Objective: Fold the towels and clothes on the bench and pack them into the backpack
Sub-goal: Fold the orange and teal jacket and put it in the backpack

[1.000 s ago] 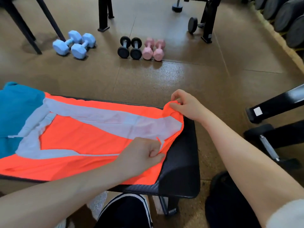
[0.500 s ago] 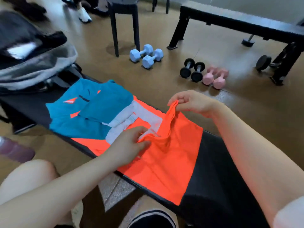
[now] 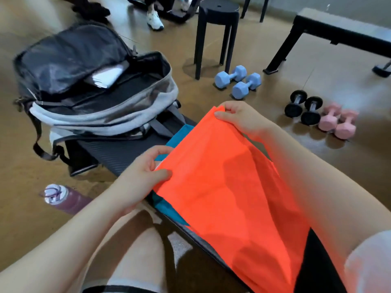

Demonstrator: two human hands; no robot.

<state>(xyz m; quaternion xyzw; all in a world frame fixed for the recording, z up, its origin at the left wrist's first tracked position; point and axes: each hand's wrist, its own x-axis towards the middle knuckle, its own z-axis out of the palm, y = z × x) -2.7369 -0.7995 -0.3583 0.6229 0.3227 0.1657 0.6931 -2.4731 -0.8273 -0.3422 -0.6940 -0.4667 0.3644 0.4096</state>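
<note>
An orange garment [image 3: 232, 187] is folded over across the black bench [image 3: 118, 153], covering most of a teal cloth [image 3: 182, 132] whose edges show at its far and near sides. My left hand [image 3: 146, 172] pinches the garment's near left corner. My right hand [image 3: 239, 117] pinches the far corner, lifted a little. A grey and black backpack [image 3: 95, 87] stands open at the bench's left end, with something white in its lid pocket.
A purple bottle [image 3: 63, 197] lies on the floor to the left of my knee. Blue dumbbells [image 3: 239, 81], black dumbbells [image 3: 304, 106] and pink dumbbells [image 3: 336, 121] sit on the floor beyond. A black stool [image 3: 215, 28] and another bench [image 3: 338, 34] stand behind them.
Both hands have carried the garment's right end over to the left, hiding its white part and most of the teal cloth. My head has turned left, bringing the backpack into view.
</note>
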